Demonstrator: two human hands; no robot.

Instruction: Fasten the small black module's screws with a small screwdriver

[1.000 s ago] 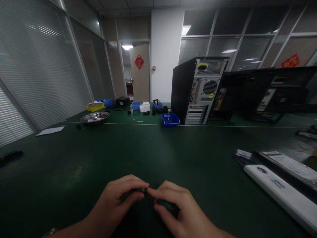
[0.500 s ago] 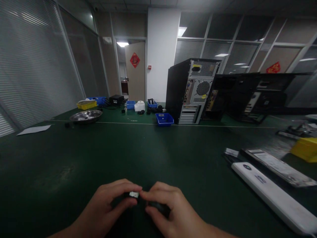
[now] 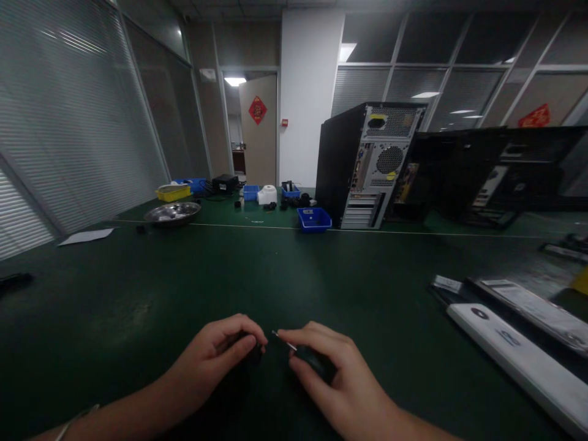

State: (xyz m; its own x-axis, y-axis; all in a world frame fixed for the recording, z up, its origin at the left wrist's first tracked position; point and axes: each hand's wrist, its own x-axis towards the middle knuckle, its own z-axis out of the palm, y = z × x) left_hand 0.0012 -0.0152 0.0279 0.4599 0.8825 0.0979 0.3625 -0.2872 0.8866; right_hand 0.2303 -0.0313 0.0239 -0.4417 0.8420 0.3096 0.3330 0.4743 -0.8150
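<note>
Near the bottom middle of the head view, my left hand [image 3: 220, 352] is closed, thumb and fingers pinching a small dark block [image 3: 258, 351]. Most of that block is covered by the fingers. Just to its right, my right hand [image 3: 337, 373] grips a small screwdriver [image 3: 293, 347]. Its thin silvery shaft points up and left toward the left fingertips, with a small gap between. The handle lies mostly hidden in the palm. Both hands are held over the dark green tabletop [image 3: 275, 282].
A white power bank-like bar [image 3: 509, 343] lies at right beside a hard drive [image 3: 537, 306]. Farther back stand a computer tower [image 3: 367, 165], a blue tray [image 3: 315, 220] and a metal bowl [image 3: 173, 213]. A black object [image 3: 16, 280] lies at the left edge.
My hands have moved apart slightly and up. The block's pale face has turned out of sight, and the screwdriver's shaft now shows. The view has swung a little left.
</note>
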